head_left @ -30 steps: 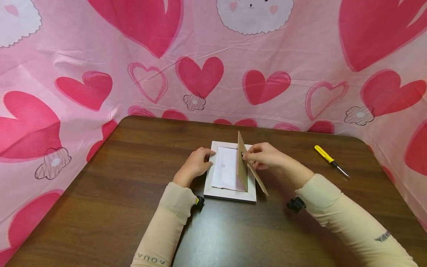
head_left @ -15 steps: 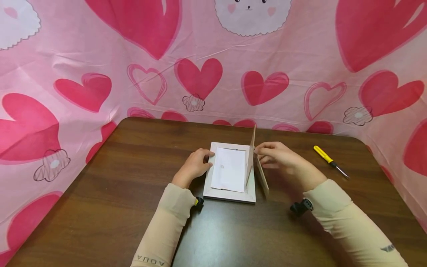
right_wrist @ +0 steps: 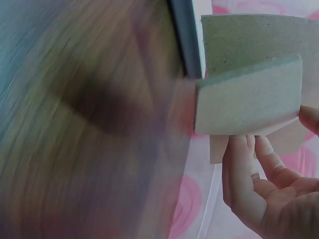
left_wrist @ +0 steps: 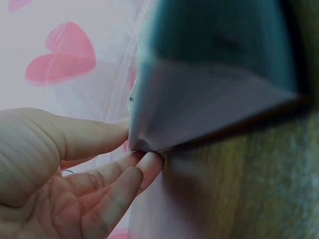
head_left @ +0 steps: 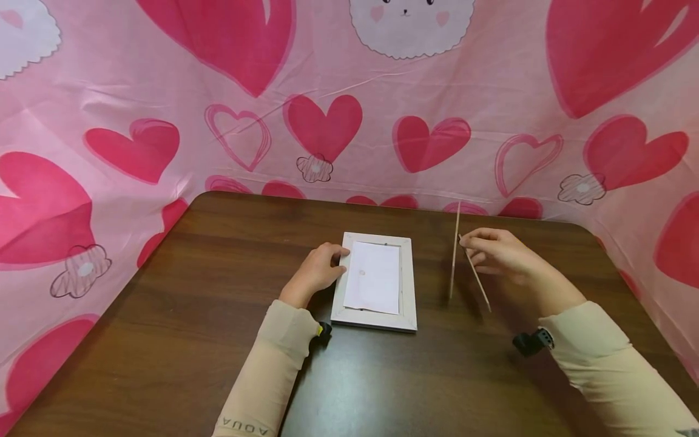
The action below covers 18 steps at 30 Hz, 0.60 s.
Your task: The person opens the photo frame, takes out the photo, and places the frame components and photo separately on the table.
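A white picture frame (head_left: 374, 318) lies back side up on the table, with white paper (head_left: 374, 280) in its opening. My left hand (head_left: 317, 270) pinches its left edge, thumb above and fingers against the side; the left wrist view shows this grip on the frame (left_wrist: 214, 94) up close. To the right, my right hand (head_left: 505, 255) holds the frame's brown backing board (head_left: 454, 258) upright and clear of the frame. Thumb and fingers pinch its fold-out stand leg (head_left: 477, 277), which angles away from the board. In the right wrist view the leg (right_wrist: 249, 102) partly covers the board (right_wrist: 249, 45).
The dark wooden table (head_left: 218, 291) extends around the frame. A pink curtain (head_left: 382, 139) with red hearts hangs behind the back edge and at both sides. Dark wrist cameras sit under the left sleeve (head_left: 289, 340) and right sleeve (head_left: 590, 337).
My right hand has lifted the backing board off the frame and carried it right, uncovering all the paper. The yellow screwdriver is now hidden behind the right hand. My left hand stays put.
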Motion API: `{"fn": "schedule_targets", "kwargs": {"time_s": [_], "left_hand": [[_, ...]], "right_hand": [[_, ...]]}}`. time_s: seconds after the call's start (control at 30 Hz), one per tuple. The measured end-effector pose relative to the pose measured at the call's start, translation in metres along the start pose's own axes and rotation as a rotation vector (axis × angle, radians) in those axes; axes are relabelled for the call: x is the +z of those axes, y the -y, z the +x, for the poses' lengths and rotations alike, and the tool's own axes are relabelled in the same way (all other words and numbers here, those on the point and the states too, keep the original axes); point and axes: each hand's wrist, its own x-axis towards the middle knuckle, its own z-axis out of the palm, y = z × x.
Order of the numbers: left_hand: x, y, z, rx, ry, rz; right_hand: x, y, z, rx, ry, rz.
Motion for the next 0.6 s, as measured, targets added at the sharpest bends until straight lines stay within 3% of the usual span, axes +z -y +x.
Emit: {"fn": "schedule_targets", "kwargs": {"time_s": [0.27, 0.6], "left_hand": [[-0.001, 0.001, 0.0, 0.002, -0.002, -0.005], [0.0, 0.003, 0.001, 0.01, 0.004, -0.014]], "right_hand": [[-0.027, -0.012, -0.008, -0.002, -0.077, -0.066], [-0.045, -0.022, -0.007, 0.02, -0.151, -0.165]]}}
